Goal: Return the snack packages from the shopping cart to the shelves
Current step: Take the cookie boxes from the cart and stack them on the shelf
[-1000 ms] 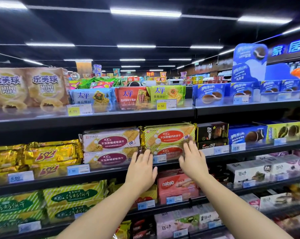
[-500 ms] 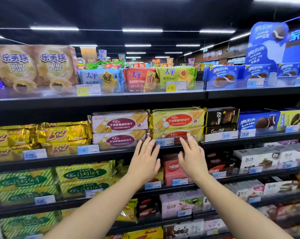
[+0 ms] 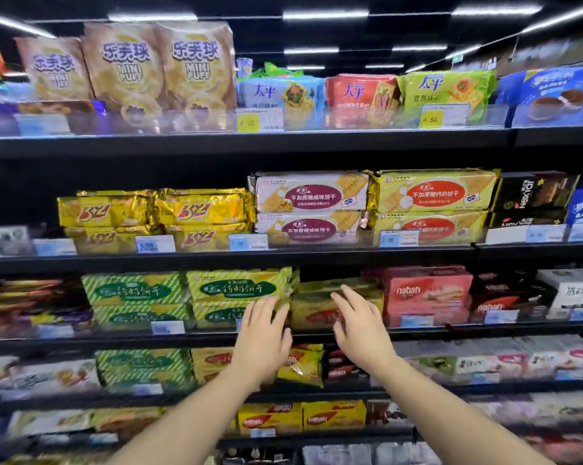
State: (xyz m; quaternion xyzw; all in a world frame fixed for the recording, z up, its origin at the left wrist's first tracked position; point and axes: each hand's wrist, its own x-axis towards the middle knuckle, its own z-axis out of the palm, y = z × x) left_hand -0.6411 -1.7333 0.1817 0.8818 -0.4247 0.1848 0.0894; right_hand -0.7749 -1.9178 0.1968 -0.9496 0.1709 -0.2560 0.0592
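Both hands have dropped off the yellow pack [image 3: 431, 226], now stacked on the middle shelf [image 3: 216, 260]; left hand [image 3: 263, 333] and right hand [image 3: 360, 327] hover one shelf lower, fingers straight, holding nothing; this placement looks done, cart out of view

The gold cracker packs [image 3: 155, 209] are shiny foil. The shelf [image 3: 216, 142] edge is dark and matt, with see-through plastic strips [image 3: 182, 120].

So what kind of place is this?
Most likely a supermarket snack aisle: long dark shelves stacked with biscuit packs, price tags along the shelf edges, and strip lights overhead.
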